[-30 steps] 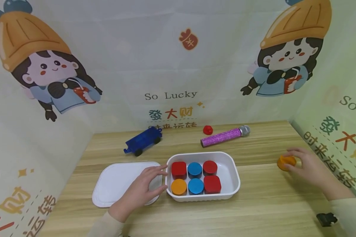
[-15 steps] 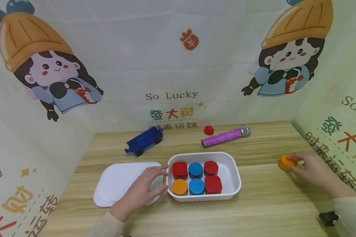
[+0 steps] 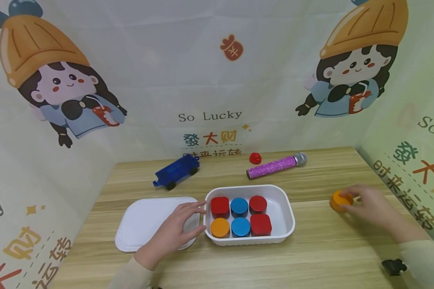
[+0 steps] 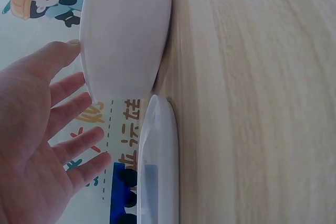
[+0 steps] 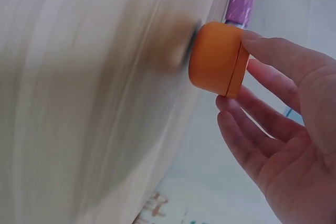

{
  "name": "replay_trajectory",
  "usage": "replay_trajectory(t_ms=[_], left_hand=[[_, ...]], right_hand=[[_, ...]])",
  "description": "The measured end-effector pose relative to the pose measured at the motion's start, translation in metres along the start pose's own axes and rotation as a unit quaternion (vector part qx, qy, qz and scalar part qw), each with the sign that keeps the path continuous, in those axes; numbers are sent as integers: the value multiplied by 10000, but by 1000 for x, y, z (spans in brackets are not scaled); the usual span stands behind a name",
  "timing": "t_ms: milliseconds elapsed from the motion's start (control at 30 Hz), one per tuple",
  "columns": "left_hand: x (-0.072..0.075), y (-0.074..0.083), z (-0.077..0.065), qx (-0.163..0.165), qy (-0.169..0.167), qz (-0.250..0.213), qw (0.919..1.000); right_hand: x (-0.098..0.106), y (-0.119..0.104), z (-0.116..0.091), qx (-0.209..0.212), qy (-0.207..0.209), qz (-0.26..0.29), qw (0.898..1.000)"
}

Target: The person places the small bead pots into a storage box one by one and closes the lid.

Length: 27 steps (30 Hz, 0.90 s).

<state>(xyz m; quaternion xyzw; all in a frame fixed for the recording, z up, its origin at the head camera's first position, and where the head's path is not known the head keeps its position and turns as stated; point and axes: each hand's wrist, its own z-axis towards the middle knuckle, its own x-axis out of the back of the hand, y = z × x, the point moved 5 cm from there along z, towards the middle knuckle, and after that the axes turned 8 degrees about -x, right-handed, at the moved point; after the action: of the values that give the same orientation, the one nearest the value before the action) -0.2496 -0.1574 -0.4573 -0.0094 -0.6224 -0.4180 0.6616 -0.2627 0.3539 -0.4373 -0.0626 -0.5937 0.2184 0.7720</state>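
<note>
My right hand point(image 3: 371, 208) pinches a small round orange box point(image 5: 215, 59) between thumb and fingertips at the right side of the table. A seam runs round this box near its upper end, and in the right wrist view it is close over the wood. At the middle, a white plastic container point(image 3: 288, 218) holds several coloured lidded pieces: red squares point(image 3: 220, 205), blue rounds point(image 3: 240, 226), a red round point(image 3: 258, 204) and an orange round point(image 3: 220, 227). My left hand point(image 3: 173, 228), fingers spread and relaxed, has its fingertips at the container's left rim.
Left of the container lies a white lid point(image 3: 141, 220), partly under my left hand. Toward the back are a blue toy wagon point(image 3: 177, 171), a small red piece point(image 3: 255, 158) and a glittery purple microphone point(image 3: 275, 166). Printed cloth point(image 3: 148, 60) walls the table point(image 3: 275, 265) at back and sides.
My right hand has shifted slightly left with the orange box, which now sits nearer the container. The left hand keeps its place at the rim.
</note>
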Motion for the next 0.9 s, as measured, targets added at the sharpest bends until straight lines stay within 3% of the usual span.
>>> replay_trajectory(t_ms=[533,900], left_hand=[[-1,-2,0,-71,38,2,10000],[-1,-2,1,-54,21,-18,10000]], right_hand=[[11,-96,15,612,-209,138,9978],[11,-145,22,1094,-302,431,9926]])
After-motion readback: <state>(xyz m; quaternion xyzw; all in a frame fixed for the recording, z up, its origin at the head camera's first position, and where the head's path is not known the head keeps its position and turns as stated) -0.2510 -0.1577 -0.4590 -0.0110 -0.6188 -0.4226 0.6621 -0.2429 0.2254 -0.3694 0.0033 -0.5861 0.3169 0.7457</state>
